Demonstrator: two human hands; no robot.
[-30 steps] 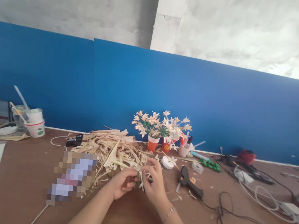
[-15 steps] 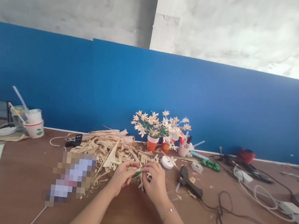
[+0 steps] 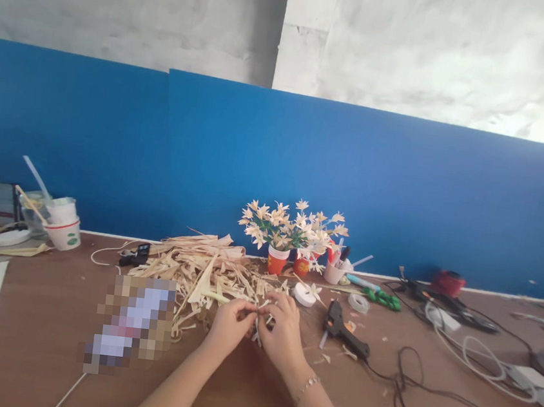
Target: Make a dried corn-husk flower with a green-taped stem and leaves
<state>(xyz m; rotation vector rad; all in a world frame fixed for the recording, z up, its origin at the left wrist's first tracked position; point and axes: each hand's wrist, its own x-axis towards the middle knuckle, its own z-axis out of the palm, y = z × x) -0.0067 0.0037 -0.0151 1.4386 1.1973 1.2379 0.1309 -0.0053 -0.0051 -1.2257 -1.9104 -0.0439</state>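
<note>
My left hand point(image 3: 230, 327) is closed in a pinch, thumb against forefinger, in front of the husk pile. My right hand point(image 3: 282, 331) meets it fingertip to fingertip, also pinching. What lies between the fingers is thin and mostly hidden. Pale petal-like bits point(image 3: 256, 338) show just under the right fingers; whether they are held or lie on the table, I cannot tell. Close by on the right are a white round roll point(image 3: 304, 295) with a pale husk flower point(image 3: 314, 292) at its edge, and a black hot glue gun point(image 3: 344, 333).
A heap of dry husks point(image 3: 207, 268) spreads behind my hands. Husk flowers point(image 3: 277, 220) stand in red paper cups point(image 3: 276, 262) by the blue partition point(image 3: 258, 150). Black cable point(image 3: 427, 393) winds across the right. A white-and-red cup point(image 3: 63, 235) and a blurred-out object point(image 3: 130, 324) are left.
The left fingers have closed in toward the right ones. A small green piece seen at the left fingertips before is now hidden. My right hand has barely moved.
</note>
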